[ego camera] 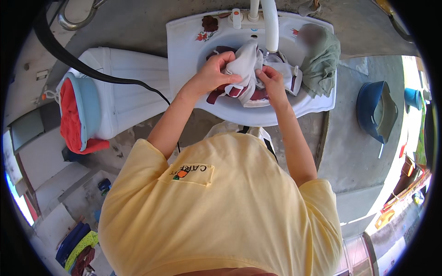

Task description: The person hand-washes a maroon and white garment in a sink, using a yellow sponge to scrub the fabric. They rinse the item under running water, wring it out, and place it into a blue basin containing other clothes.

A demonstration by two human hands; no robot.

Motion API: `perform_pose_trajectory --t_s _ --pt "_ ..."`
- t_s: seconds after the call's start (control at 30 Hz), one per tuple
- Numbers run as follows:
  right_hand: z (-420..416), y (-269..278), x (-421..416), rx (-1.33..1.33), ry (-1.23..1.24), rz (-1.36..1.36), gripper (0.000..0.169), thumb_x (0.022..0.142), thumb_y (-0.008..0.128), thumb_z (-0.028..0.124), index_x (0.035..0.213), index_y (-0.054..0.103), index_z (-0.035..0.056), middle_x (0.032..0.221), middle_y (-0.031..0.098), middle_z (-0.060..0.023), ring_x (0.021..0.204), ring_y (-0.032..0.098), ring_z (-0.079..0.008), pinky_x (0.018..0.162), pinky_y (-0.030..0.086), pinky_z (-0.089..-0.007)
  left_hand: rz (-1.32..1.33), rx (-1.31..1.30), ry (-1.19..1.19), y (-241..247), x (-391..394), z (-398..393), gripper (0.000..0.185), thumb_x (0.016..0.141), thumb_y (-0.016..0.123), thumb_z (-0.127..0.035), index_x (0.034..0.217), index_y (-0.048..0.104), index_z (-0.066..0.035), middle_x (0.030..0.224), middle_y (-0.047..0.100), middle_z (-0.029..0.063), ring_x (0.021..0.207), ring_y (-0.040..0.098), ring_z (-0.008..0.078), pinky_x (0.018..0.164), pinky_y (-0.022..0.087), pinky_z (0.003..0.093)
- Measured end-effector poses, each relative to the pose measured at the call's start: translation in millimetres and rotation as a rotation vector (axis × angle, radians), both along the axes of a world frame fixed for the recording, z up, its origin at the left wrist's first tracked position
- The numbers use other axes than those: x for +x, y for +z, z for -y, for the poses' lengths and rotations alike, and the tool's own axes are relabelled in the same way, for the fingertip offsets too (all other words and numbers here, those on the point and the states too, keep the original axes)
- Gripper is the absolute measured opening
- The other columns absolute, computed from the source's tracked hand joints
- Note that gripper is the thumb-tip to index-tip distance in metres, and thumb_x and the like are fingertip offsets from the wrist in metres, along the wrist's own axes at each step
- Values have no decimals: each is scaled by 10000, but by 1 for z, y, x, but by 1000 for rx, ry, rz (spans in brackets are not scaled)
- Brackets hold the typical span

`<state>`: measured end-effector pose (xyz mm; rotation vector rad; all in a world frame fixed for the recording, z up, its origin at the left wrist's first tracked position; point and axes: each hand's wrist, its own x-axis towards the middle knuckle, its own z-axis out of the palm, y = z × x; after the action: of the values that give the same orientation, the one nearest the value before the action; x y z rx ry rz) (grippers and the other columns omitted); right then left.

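A white and maroon garment (246, 65) lies bunched in the white ceramic washbasin (290, 119). My left hand (218, 72) grips a raised white fold of it, thumb in front and fingers behind. On the other side of the same fold, my right hand (271, 80) pinches the cloth between thumb and fingers. The white curved faucet spout (271, 31) hangs just above, and a little water appears to run from its mouth onto the garment. Maroon parts and white trim spread across the bowl, and the bowl's bottom is hidden under the cloth.
A grey-green cloth (321, 69) drapes over the basin's right rim. Left of the basin, a light blue tub (90, 110) with red fabric (70, 117) rests on a white appliance (134, 86). A black hose (103, 76) crosses there. A blue basin (369, 107) stands at right.
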<state>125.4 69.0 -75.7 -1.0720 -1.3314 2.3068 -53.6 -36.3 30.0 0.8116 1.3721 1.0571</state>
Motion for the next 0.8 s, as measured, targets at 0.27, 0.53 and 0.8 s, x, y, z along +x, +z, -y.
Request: perform_pose_trajectory --t_s 0.27,0.53,0.8 --pt "26 11 34 -208 -377 -359 30 840 590 39 835 562 46 862 583 -12 811 538 -111 796 442 -285 -312 105 4 22 -41 12 312 719 717 -145 731 413 -78 858 532 -9 739 439 73 661 377 218" --pt "8 -15 88 647 -288 228 223 712 555 -58 901 471 24 1093 534 -150 997 536 -219 823 442 -327 -932 -16 -352 11 10 4 388 700 703 -293 973 586 -44 972 595 103 956 520 259 869 317 356" --pt "-52 44 19 1217 171 115 317 786 650 238 999 569 18 876 583 -105 867 528 -158 755 422 -289 -792 42 -60 8 12 -11 366 709 699 -217 1016 591 -49 1010 614 100 1058 513 229 942 298 362"
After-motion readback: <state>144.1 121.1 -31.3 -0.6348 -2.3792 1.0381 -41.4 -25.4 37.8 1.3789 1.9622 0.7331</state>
